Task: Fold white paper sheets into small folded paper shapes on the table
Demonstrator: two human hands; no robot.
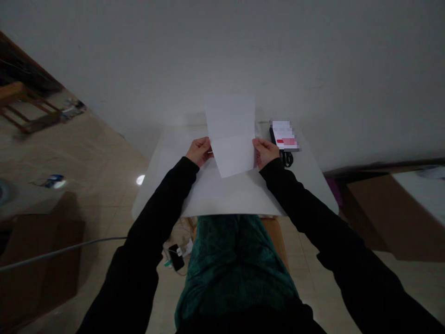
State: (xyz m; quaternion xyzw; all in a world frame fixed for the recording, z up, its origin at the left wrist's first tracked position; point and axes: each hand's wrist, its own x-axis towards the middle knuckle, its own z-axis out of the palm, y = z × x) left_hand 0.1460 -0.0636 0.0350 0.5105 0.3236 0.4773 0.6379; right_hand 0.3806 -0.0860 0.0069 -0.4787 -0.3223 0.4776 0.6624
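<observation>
A sheet of white paper (232, 134), with a crease across its middle, is held up over the white table (239, 202). My left hand (200, 150) pinches its left edge near the crease. On the opposite edge, my right hand (264, 152) grips the paper between thumb and fingers. The sheet's upper half stands against the wall behind, and its lower edge slants. Just beyond my right hand lies a dark-edged device with a bright, blurred-out screen (284, 134), next to a black looped object (288, 158).
A grey wall (229, 51) rises behind the table. Cardboard boxes stand at right (396, 213) and lower left (45, 250), where a cable (69, 250) runs across. A wooden stool (24, 104) is at far left. Below the table lies a black phone-like object (176, 258).
</observation>
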